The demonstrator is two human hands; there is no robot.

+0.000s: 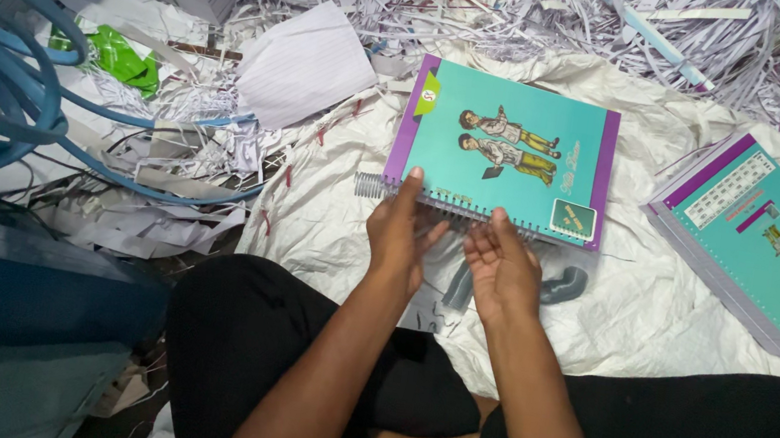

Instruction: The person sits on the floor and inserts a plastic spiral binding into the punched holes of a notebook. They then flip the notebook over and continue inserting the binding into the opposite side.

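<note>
Binding step in progress. Left hand [398,235] is pressing curled fingers on the coil [384,188] at the near edge of the notebook [503,159], lying centre on the sheet [329,221]. Right hand [502,269], half-open, is steadying that edge, gripping nothing. Next move likely calls for careful twisting along the holes.

No pkgs, signs or screens; just teal book covers [504,154].

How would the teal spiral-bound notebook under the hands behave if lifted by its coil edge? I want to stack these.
The teal notebook looks thin with a card cover, so it would probably be light and flex somewhat. The wire coil sticks out past the left corner beside the left hand, so it might slide or snag. Lying flat on the white sheet, it shouldn't roll.
</note>
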